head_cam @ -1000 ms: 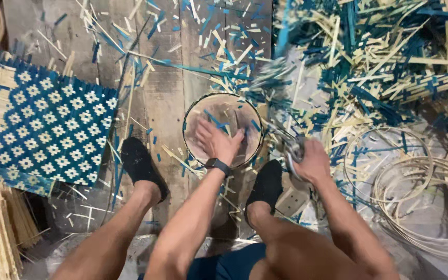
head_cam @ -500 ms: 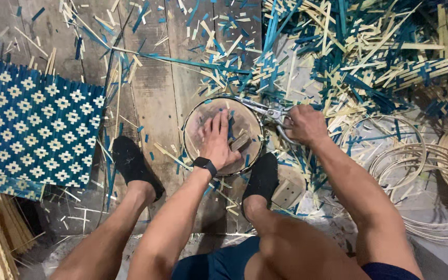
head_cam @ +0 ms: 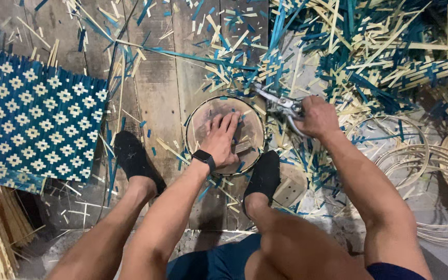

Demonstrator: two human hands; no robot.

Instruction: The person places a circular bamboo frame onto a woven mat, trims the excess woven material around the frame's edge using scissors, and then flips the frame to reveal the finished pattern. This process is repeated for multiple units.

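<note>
Right hand (head_cam: 317,116) shifted right with shears (head_cam: 278,102); left hand (head_cam: 223,139) stays on disc (head_cam: 203,116).

The left hand (head_cam: 223,139) lay flat, palm down, its fingers (head_cam: 225,122) stretched forward and slightly spread, with a dark watch strapped around the wrist. The left forearm ran back toward the body between the two bare knees. The right hand (head_cam: 316,117) was closed in a grip, knuckles up, its wrist bent a little inward. The right arm reached forward outside the right knee, nearly straight. Both feet, in dark socks, were planted apart ahead of the body.
</note>
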